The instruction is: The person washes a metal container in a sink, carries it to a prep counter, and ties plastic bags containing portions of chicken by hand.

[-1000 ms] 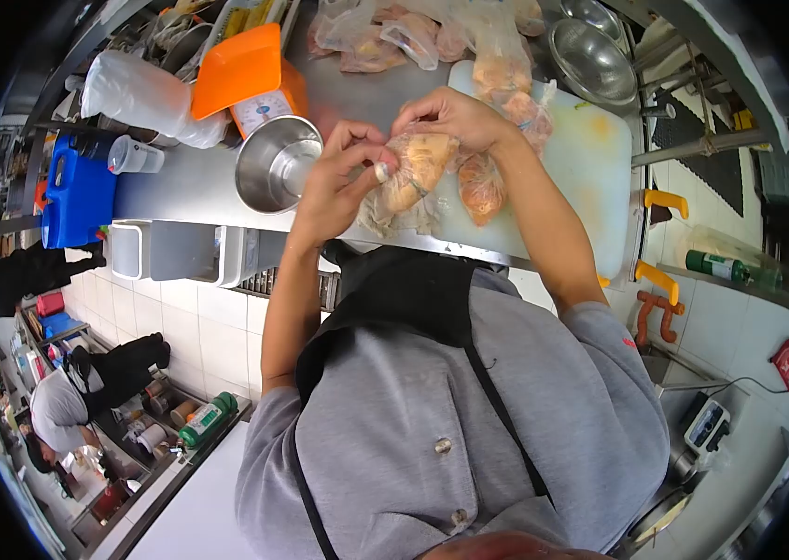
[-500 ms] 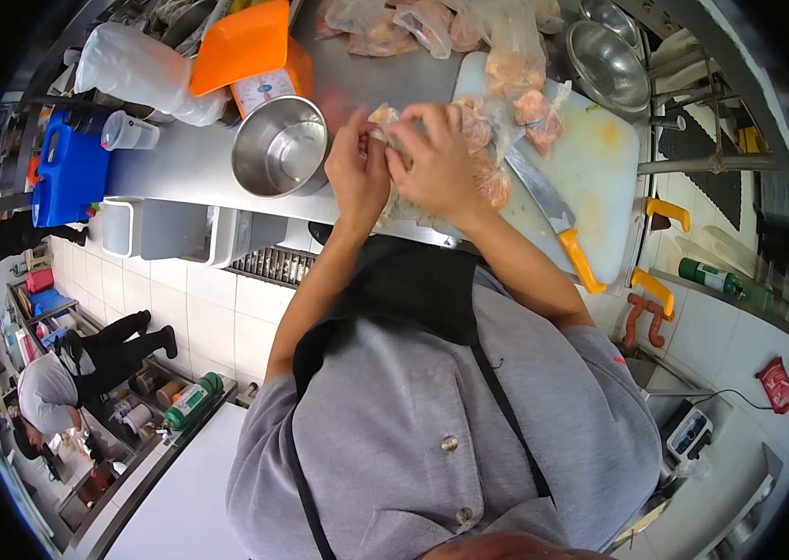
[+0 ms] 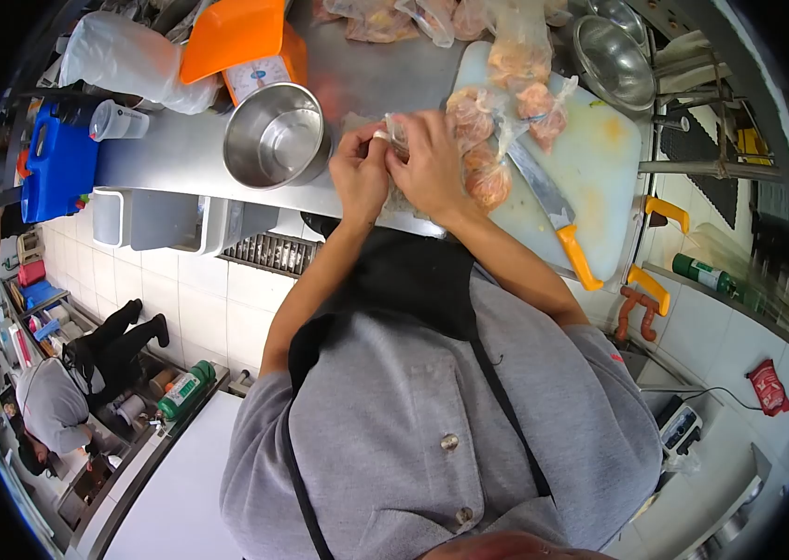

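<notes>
My left hand (image 3: 361,177) and my right hand (image 3: 428,166) meet above the steel table, both closed. Their fingertips pinch a clear plastic bag (image 3: 398,133), whose lower part and contents are mostly hidden by the hands. Beside my right hand sit knotted bags of what looks like raw chicken, one bag (image 3: 471,114) behind another bag (image 3: 488,179). Farther right a third tied bag (image 3: 542,110) rests on the white cutting board (image 3: 604,168). A large knife (image 3: 548,191) with a yellow handle lies on that board, untouched.
A steel pot (image 3: 275,136) stands left of my hands, with an orange scale (image 3: 259,70) behind it. More bagged meat (image 3: 380,21) lies at the back. Steel bowls (image 3: 614,61) are at the right. Another person (image 3: 58,401) is at a far counter on the left.
Both hands stay together at the bag, and the fingers have drawn in closer around its plastic. The view has shifted slightly. The person at the left is bent further toward the counter.
</notes>
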The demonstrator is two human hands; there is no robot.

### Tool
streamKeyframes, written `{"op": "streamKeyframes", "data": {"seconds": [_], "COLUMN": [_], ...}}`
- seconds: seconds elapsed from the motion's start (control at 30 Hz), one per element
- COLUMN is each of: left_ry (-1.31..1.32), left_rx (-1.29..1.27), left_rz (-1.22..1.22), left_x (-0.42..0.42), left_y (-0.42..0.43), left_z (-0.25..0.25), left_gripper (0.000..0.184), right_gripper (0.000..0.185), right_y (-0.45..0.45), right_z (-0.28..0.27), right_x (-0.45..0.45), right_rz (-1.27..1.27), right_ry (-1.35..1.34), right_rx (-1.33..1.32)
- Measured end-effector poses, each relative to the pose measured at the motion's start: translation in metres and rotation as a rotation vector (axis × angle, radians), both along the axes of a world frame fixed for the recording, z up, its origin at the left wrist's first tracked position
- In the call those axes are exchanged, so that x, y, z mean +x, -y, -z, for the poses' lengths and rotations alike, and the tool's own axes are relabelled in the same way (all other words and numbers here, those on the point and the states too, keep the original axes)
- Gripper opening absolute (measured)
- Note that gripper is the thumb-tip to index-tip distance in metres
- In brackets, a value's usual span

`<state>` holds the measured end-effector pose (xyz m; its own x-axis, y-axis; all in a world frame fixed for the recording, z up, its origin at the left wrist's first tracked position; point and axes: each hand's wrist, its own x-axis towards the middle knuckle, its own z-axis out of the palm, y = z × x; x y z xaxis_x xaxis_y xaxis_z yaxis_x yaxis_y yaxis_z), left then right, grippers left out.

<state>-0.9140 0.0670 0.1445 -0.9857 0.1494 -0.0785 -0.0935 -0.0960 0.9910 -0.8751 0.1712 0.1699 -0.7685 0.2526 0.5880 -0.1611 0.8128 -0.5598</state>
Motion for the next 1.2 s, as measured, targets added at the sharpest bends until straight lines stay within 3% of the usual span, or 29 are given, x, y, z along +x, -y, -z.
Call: {"op": "streamKeyframes", "data": {"seconds": [0.07,0.13,0.27,0.37,0.77,1.07,1.13,1.2], "left_ry": [0.005,0.035,0.019,0.034,0.100,0.206,0.075,0.007], "left_rx": [0.014,0.015,0.100,0.000,0.240,0.021,-0.074,-0.080], "left_rz": [0.008,-0.027,-0.048,-0.010,0.060,0.425,0.659,0.690], "left_x": [-0.002,0.000,0.001,0.001,-0.006,-0.022,-0.030,-0.034], "left_y": [-0.001,-0.002,-0.004,0.001,-0.002,0.029,0.043,0.048], "left_z": [-0.002,-0.003,-0.004,-0.006,0.007,-0.005,-0.010,-0.013], "left_gripper": [0.014,0.014,0.015,0.014,0.017,0.015,0.015,0.013], "right_gripper": [0.022,0.021,0.018,0.016,0.015,0.017,0.016,0.016], "right_y": [0.001,-0.001,-0.009,-0.012,-0.013,-0.025,-0.026,-0.026], "right_z": [0.000,0.003,0.006,0.010,0.024,0.027,0.028,0.028], "right_x": [-0.003,0.000,-0.003,-0.005,-0.008,-0.008,-0.005,-0.003], "right_rz": [0.068,-0.023,0.027,-0.089,-0.054,-0.182,-0.276,-0.334], "right_ry": [-0.101,-0.001,0.044,0.060,0.099,0.035,0.071,0.081], "right_rx": [-0.061,0.073,0.071,-0.072,-0.113,-0.086,-0.158,-0.154]}}
